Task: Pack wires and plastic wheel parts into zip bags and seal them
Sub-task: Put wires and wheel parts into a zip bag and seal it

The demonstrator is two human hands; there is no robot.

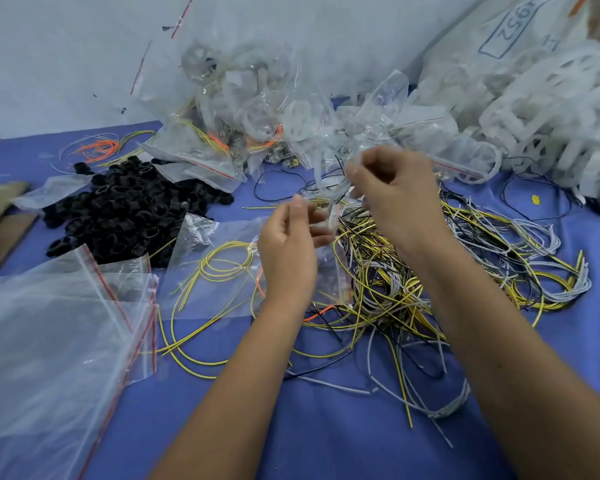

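Both hands are raised over the middle of the blue table (326, 427), working on one clear zip bag (329, 199) held between them. Left hand (288, 251): fingers curled, thumb and forefinger pinching the near edge of the bag. Right hand (395, 192): fingers curled, pinching the bag's upper part; a white plastic piece shows through the film, but blur hides the exact contents and whether the strip is closed. Directly under and right of the hands lies a tangled heap of loose wires (430, 271), yellow, black and white, spreading toward the right edge of the table. A second clear bag (215, 271) lies flat just left of the left wrist, with yellow wire loops showing at it; whether they lie in it or under it I cannot tell. A stack of empty zip bags (49, 327) with red strips covers the near left corner. Behind it, toward the left edge, sits a pile of black plastic rings (125, 209). Filled bags (222, 126) holding clear wheels and coloured wire are heaped along the far edge at centre. White plastic wheel parts (534, 109) are piled in the far right corner. A few orange wires (97, 147) lie at the far left.
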